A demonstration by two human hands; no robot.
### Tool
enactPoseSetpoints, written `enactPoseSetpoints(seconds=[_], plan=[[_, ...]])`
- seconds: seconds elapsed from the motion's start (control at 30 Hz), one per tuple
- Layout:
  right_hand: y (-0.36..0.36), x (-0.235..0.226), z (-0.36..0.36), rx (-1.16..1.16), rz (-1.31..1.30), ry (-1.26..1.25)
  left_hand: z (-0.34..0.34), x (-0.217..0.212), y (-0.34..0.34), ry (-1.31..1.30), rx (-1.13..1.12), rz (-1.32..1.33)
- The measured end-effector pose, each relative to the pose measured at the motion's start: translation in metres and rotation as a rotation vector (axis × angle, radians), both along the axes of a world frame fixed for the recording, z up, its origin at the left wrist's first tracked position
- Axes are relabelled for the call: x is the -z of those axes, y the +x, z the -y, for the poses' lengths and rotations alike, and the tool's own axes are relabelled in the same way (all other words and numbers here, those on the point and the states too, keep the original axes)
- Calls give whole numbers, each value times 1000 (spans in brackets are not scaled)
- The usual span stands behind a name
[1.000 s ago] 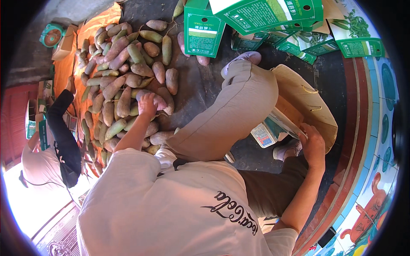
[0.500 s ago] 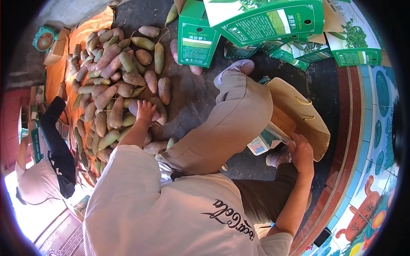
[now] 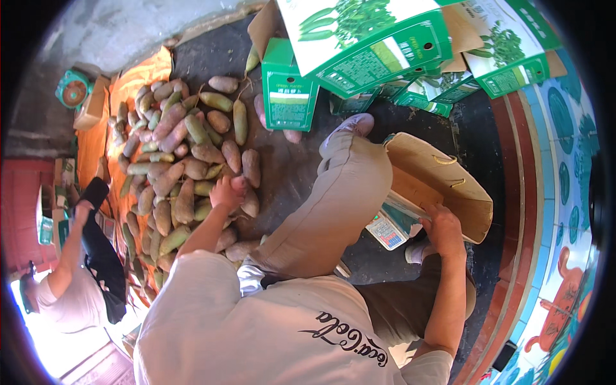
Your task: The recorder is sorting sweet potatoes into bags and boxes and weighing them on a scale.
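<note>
A dark sheet [image 3: 282, 154] covers the floor, with a painted tile wall [image 3: 564, 186] bending along the rim at three o'clock. Taking directions from the middle of the view, a reddish root [image 3: 239, 184] lies at nine o'clock, on the near side of a pile of roots [image 3: 185, 201]. The left hand [image 3: 226, 194] is half curled, its fingers bent around that root; how firm the hold is cannot be told.

The pile, mixed green and dusky red, spreads from nine to ten o'clock, partly on an orange cloth [image 3: 160, 64]. At three o'clock an open carton [image 3: 471, 183] with cord handles lies tipped, its plain brown inside showing. The right hand [image 3: 444, 224], at four o'clock, has its fingers folded over the carton's near edge. Close by, also towards four o'clock, sits a scale [image 3: 387, 232] with a keypad. The person's bent leg [image 3: 333, 205] crosses the middle, between root and carton.

Farther out, green-and-white boxes [image 3: 290, 96] stand from twelve to two o'clock. Another person [image 3: 74, 301] is between eight and nine o'clock, near the rim.
</note>
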State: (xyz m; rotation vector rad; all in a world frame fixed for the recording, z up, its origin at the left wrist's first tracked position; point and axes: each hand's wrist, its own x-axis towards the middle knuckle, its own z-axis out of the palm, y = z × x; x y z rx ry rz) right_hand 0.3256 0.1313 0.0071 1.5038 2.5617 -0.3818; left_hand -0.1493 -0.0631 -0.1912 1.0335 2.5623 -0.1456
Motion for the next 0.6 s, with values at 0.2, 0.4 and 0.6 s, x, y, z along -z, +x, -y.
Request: enactPoseSetpoints(seconds=[0.2,0.4,0.6], plan=[[-5,5,-3,-46,6,-2,46,36,-28,896,-626,608],[12,19,-5,-69,28,52,-33,-90,25,1111,-513,797],[15,38,-11,-69,191,137,-103,-213,68,1312,-125,858]])
